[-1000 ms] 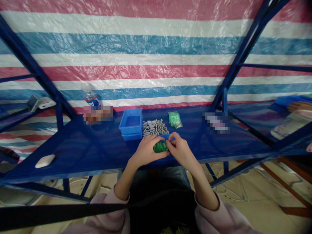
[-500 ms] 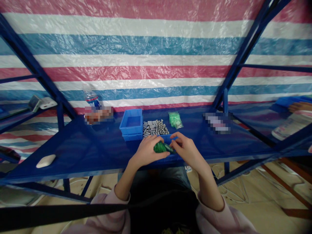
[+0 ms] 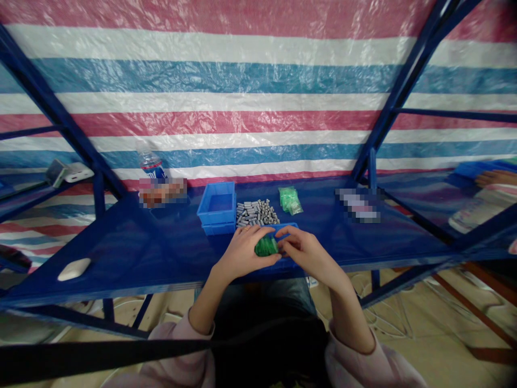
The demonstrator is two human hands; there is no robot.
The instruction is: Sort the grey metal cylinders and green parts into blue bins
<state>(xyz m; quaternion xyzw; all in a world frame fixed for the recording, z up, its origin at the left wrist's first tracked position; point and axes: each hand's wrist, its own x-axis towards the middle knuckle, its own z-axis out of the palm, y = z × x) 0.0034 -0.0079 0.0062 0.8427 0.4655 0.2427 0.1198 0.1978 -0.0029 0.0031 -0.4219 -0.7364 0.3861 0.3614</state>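
My left hand (image 3: 241,249) is wrapped around a bundle of green plastic pieces (image 3: 265,246), with the thumb below and the fingers over the top. At the bundle's right end, the bent fingers of my right hand (image 3: 298,247) pinch at its edge; their tips are partly hidden. Both hands are above a blue bin (image 3: 291,262), which they mostly cover. Just beyond them lies a pile of small grey metal cylinders (image 3: 255,212). Farther back is a clear bag with light green pieces (image 3: 290,200).
Stacked blue bins (image 3: 218,207) stand left of the pile. A water bottle (image 3: 151,164) is at the back left, and a white rounded object (image 3: 74,269) lies near the table's left edge. Blue frame posts (image 3: 371,167) rise at both sides. Another person's hand (image 3: 493,178) shows far right.
My right hand has shifted slightly left, closer to my left hand. The flat green piece that stuck out between the hands now sits against the bundle or is hidden.
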